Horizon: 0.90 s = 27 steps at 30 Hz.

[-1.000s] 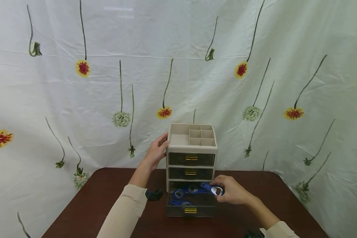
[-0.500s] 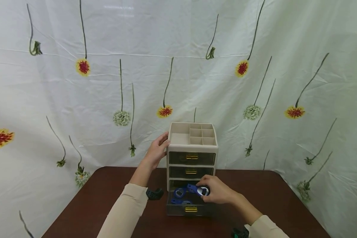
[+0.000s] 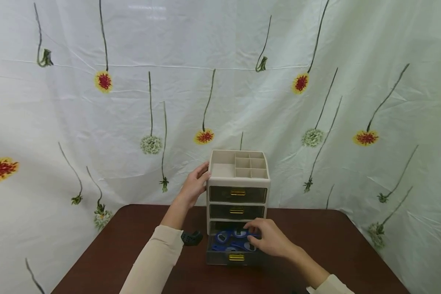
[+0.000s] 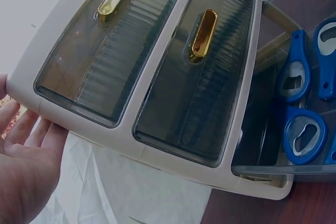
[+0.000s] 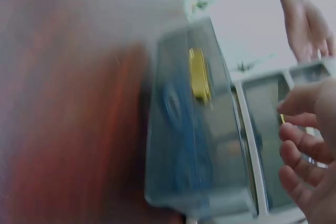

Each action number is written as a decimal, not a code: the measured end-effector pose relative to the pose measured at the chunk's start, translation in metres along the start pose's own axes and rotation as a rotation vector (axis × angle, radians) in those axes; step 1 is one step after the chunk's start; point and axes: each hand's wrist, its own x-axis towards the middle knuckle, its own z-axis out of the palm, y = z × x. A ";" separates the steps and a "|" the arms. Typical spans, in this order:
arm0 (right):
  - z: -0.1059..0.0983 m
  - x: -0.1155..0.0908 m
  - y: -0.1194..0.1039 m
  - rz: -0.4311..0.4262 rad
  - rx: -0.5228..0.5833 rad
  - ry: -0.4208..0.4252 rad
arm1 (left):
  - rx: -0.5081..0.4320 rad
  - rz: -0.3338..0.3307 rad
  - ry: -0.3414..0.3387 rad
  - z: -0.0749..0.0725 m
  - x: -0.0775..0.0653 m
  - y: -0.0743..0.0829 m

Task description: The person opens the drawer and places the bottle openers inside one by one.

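Note:
A beige desktop drawer organizer stands on the table. Its bottom drawer is pulled out, and several blue bottle openers with metal heads lie inside. Against the organizer's upper left side rests my left hand, its fingers fairly straight along the side wall. My right hand hovers over the right part of the drawer, fingers loosely bent and apart. The right wrist view, though blurred, shows nothing between its fingers.
Two upper drawers with gold handles are closed. The organizer's top has one large compartment and several small ones. Dark reddish-brown table surrounds it. A white flower-print cloth hangs behind.
My right hand carried a bottle opener leftward over the open drawer and let it go among the others. Its fingers have since spread. The left hand stays at the organizer's side.

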 end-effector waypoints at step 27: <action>0.074 -0.049 -0.055 0.889 1.354 0.027 | 0.000 0.013 0.001 0.003 -0.002 0.001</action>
